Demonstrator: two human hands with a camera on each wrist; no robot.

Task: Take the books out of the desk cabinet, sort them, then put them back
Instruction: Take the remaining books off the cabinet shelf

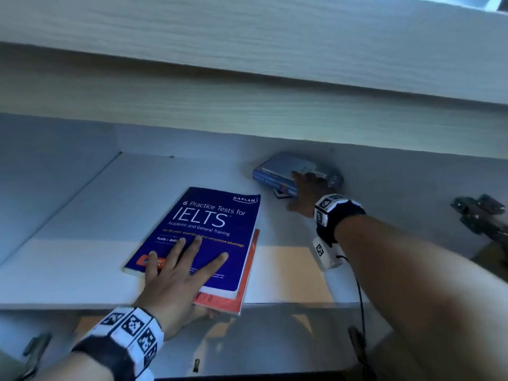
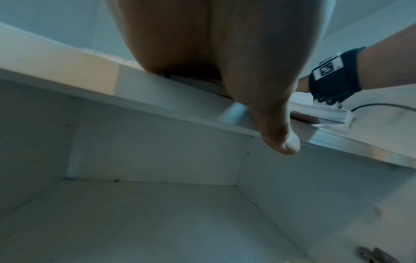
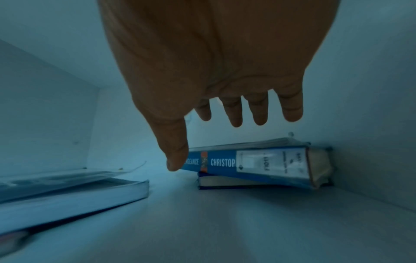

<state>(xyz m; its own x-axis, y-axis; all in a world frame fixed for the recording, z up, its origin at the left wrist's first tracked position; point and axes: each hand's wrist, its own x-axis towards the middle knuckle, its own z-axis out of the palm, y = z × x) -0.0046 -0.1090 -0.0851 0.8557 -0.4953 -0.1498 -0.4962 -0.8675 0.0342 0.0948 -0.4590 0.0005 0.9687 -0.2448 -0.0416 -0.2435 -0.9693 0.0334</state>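
A dark blue IELTS book (image 1: 209, 215) lies on an orange book (image 1: 248, 273) at the front of the white cabinet shelf (image 1: 82, 243). My left hand (image 1: 187, 259) rests flat on the IELTS cover with fingers spread. Its thumb (image 2: 286, 142) hangs past the shelf's front edge. At the back right a blue hardback (image 1: 275, 171) sits on a thinner dark book (image 3: 225, 183). My right hand (image 1: 305, 193) reaches over that stack, open, fingers (image 3: 234, 113) straight and thumb close to the spine (image 3: 258, 163). The IELTS book (image 3: 78, 192) shows at the left of the right wrist view.
The wooden desk top (image 1: 247, 78) overhangs the cabinet. A metal door hinge (image 1: 481, 215) sticks out at the right wall. Below the shelf is a lower white compartment (image 2: 157, 213). A cable (image 1: 360, 298) hangs from my right wrist.
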